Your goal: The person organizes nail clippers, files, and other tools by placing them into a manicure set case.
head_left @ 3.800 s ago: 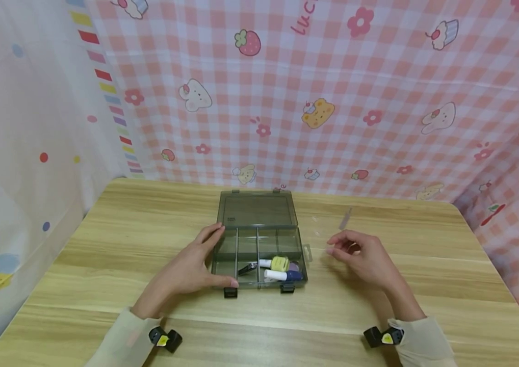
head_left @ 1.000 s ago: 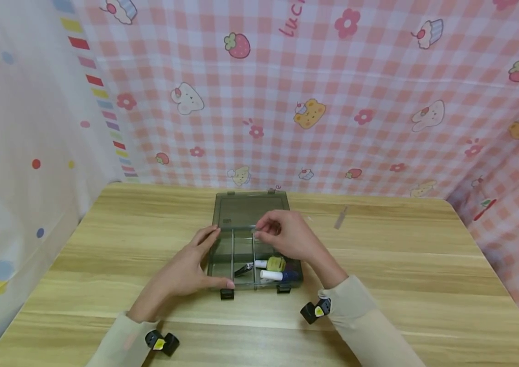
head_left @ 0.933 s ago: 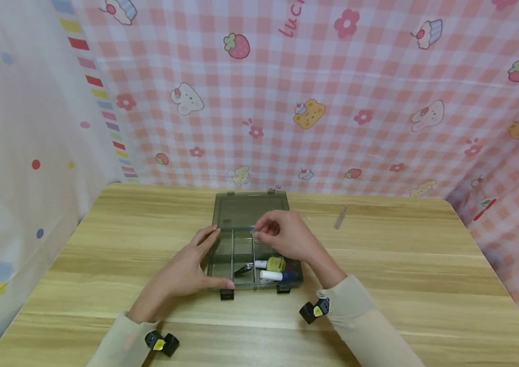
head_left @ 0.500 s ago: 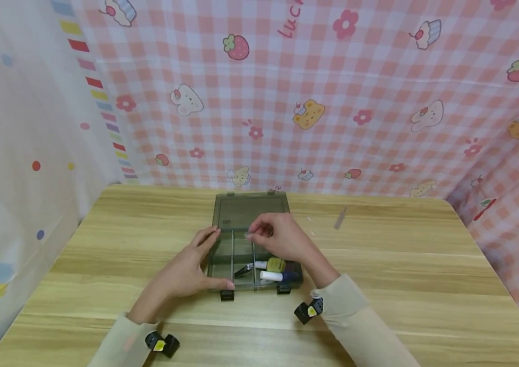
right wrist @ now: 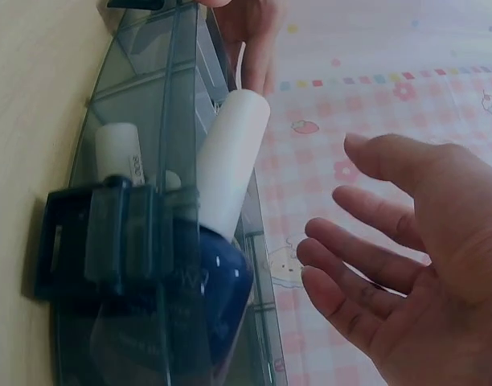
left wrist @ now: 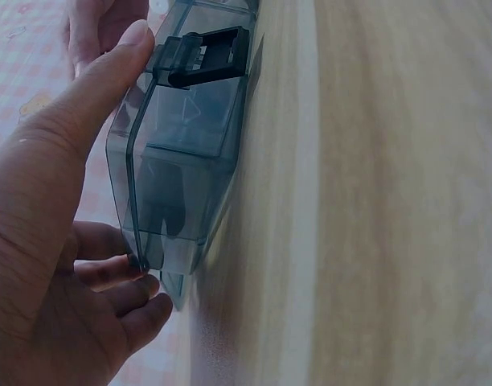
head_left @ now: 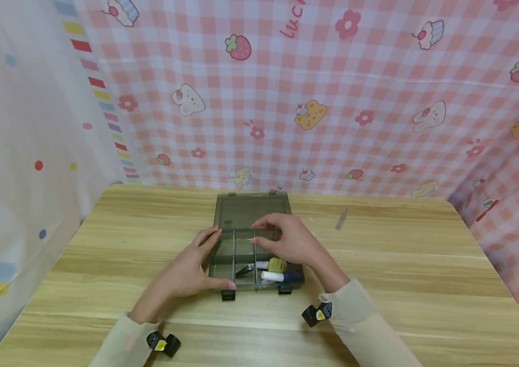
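A smoky grey storage box (head_left: 223, 255) lies open on the wooden table, its lid (head_left: 250, 210) flat behind it. My left hand (head_left: 186, 270) clasps the box's left end, thumb at the front corner and fingers along the side wall (left wrist: 190, 145). My right hand (head_left: 287, 242) hovers over the middle and back compartments with its fingers loosely spread, holding nothing (right wrist: 407, 265). The front right compartments hold a yellow nail polish bottle (head_left: 278, 264), a blue bottle with a white cap (head_left: 282, 277) and a nail clipper (head_left: 245, 269). The right wrist view shows the blue bottle (right wrist: 218, 273) close up.
A small clear strip (head_left: 342, 219) lies on the table to the right of the lid. Checked pink cloth hangs behind and to the right, pale cloth to the left. Two black latches (head_left: 228, 294) stick out from the box's front edge.
My right hand came from the table at the right to over the box, pinching a small clear piece. Its fingers have now spread and the pinch is gone. The left hand stayed put.
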Demonstrator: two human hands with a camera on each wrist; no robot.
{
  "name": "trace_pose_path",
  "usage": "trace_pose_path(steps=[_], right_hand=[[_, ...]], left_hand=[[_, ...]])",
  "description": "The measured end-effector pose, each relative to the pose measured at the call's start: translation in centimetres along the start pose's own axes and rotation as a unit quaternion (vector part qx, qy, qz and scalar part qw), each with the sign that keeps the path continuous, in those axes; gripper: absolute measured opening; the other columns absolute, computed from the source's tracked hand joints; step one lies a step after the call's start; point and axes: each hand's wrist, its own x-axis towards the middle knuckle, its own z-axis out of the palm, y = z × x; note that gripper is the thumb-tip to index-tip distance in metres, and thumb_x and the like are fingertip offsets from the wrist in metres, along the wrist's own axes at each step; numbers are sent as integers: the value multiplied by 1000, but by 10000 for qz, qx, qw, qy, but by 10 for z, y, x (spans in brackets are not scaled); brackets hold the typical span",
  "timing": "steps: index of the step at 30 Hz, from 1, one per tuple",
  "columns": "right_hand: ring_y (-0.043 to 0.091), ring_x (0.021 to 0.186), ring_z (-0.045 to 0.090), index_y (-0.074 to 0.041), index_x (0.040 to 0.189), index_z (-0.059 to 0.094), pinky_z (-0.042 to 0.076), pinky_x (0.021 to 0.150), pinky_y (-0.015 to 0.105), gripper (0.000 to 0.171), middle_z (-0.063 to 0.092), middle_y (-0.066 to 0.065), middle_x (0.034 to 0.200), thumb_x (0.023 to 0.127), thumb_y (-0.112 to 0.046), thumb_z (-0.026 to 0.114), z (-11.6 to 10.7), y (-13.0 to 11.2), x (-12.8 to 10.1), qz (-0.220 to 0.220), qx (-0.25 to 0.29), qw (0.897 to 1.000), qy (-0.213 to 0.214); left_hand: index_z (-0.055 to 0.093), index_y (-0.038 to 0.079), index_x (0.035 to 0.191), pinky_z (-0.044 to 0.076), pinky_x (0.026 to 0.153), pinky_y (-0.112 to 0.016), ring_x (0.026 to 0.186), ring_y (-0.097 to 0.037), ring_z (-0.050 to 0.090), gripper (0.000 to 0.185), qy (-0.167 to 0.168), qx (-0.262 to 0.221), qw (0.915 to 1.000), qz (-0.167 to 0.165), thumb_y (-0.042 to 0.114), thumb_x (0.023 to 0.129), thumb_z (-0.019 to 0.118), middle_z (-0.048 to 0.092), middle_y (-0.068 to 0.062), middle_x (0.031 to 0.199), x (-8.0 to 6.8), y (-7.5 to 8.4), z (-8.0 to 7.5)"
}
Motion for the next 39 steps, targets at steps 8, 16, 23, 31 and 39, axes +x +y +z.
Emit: trace_pose_path(steps=[8, 16, 23, 31, 39], right_hand=[[29, 142, 49, -30, 151, 51, 49, 110, 55, 65, 47, 2, 158, 92, -42, 76, -11, 5, -9, 9, 23, 10000, -58], [31, 146, 44, -42, 158, 34, 45, 112, 57, 83, 33, -1, 167, 89, -48, 78, -26, 17, -18, 139, 42, 9997, 197], [34, 144, 46, -37, 160, 32, 47, 110, 54, 86, 36, -1, 166, 89, -45, 79, -39, 28, -24, 228, 192, 9982, 526], [33, 141, 48, -35, 161, 31, 47, 109, 54, 83, 38, 5, 164, 92, -41, 77, -53, 45, -29, 442, 415, 9942, 894], [34, 139, 51, -37, 161, 30, 48, 108, 55, 81, 41, 8, 162, 94, -43, 74, -59, 64, -33, 801, 460, 9896, 1099]], left_hand=[[19, 12, 165, 42, 115, -57, 153, -37, 32, 132, -21, 9, 10000, -42, 73, 67, 83, 14, -3, 173, -1, 0, -1], [19, 13, 165, 42, 115, -57, 153, -37, 32, 132, -17, 44, 10000, -36, 73, 67, 83, 13, -3, 173, -1, 1, -1], [18, 14, 166, 42, 115, -57, 153, -37, 31, 132, -45, 89, 9999, -76, 74, 67, 82, 12, -2, 173, -1, 1, -1], [19, 13, 166, 42, 116, -57, 154, -37, 31, 132, -51, 44, 10000, -68, 72, 67, 83, 13, -3, 173, -1, 1, -1], [18, 13, 166, 42, 116, -56, 153, -37, 32, 131, -53, 24, 10000, -62, 72, 68, 83, 13, -3, 173, -1, 2, -1]])
